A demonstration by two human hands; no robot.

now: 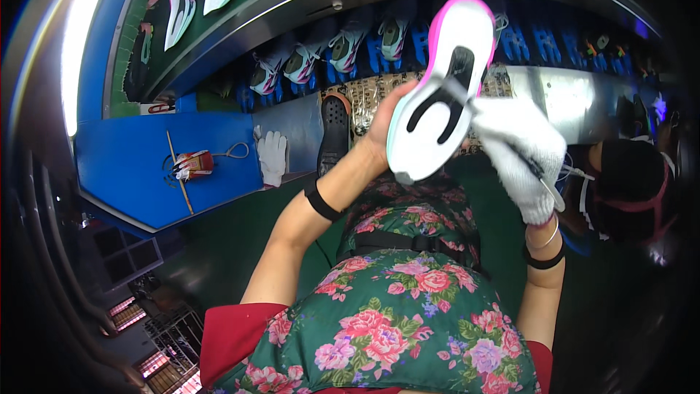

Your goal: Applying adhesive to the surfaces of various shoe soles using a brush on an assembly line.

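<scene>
Tilted up in front of me is a shoe sole (440, 115), white with a pink rim at the toe, a pale mint edge at the heel and black inlays. My bare left hand (386, 118) grips its left edge, some fingers hidden behind it. A white knit glove covers my right hand (521, 149), closed around a thin-handled brush (458, 90). The brush's tip is blurred by motion and lies over the black inlay near the sole's middle. Whether an upper is attached to the sole is hidden from this side.
A blue side table (138, 153) holds a red-and-white container (195, 165) with a wooden stick beside it. Next to it lies a white glove (273, 157). A black perforated clog-shaped piece (335, 131) sits on the bench. Several shoes (343, 51) line the rack behind; soles (182, 7) rest on the upper shelf.
</scene>
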